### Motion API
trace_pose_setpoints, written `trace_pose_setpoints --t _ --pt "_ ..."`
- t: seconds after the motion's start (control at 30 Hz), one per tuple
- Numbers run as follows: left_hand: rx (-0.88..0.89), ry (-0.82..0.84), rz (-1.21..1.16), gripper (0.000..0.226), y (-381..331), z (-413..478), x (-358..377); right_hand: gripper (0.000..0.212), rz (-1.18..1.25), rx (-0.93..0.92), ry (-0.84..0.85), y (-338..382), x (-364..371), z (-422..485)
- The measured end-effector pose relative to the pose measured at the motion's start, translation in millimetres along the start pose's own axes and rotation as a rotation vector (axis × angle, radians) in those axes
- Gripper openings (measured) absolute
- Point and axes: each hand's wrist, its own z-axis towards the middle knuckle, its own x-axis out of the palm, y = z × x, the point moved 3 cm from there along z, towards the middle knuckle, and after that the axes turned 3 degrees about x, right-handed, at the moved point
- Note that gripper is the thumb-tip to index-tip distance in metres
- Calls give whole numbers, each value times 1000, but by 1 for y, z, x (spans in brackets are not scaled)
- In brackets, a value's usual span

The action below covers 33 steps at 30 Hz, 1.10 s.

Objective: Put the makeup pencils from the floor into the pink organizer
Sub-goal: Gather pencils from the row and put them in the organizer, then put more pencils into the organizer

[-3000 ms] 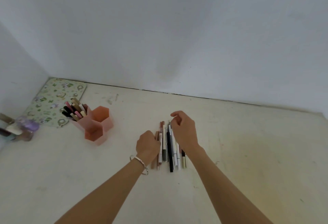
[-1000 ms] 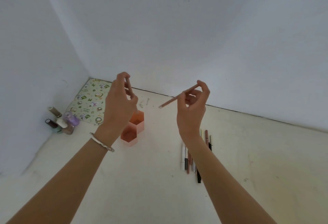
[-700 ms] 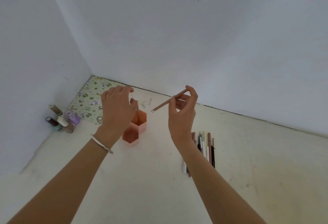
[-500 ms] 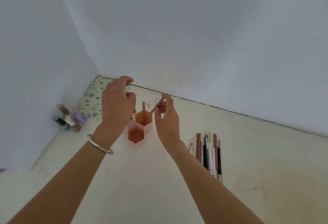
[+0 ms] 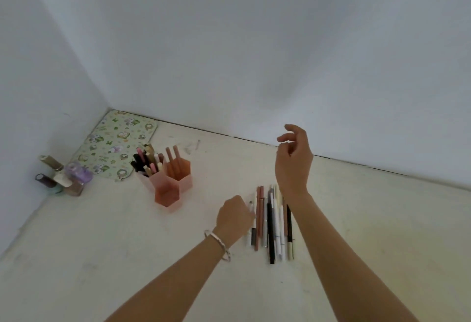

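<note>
Brown pencils (image 5: 172,158), two, are now stood in the pink organizer (image 5: 170,186); the right hand (image 5: 293,161) is emptied, loosely open. The floor row (image 5: 272,219) is reached by the curled left hand (image 5: 235,216); grip cannot be told.

Left hand (image 5: 235,216): the hand is resting low, knuckles up, fingers curled under toward 3 o'clock; what the fingertips are touching cannot be made out. A bracelet (image 5: 218,244) is sitting on the wrist. The forearm is running back toward 7 o'clock.

Right hand (image 5: 293,161): the hand is hanging raised at 1 o'clock from the left hand, back toward the camera. Its fingers (image 5: 286,138) are loosely spread, curling toward 9 o'clock and holding nothing. The forearm is extending toward 5 o'clock.
</note>
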Motion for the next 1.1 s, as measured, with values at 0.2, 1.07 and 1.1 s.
trace_pose_setpoints --t 0.2,1.07,1.1 --pt "-53 -135 84 23 -8 4 23 41 -96 92 70 -31 -22 -10" --pt "439 -589 -488 53 -16 -34 -132 39 -997 45 581 -86 46 -93" --pt "447 -602 -484 52 -16 -37 -134 43 -905 57 568 -81 45 -91"
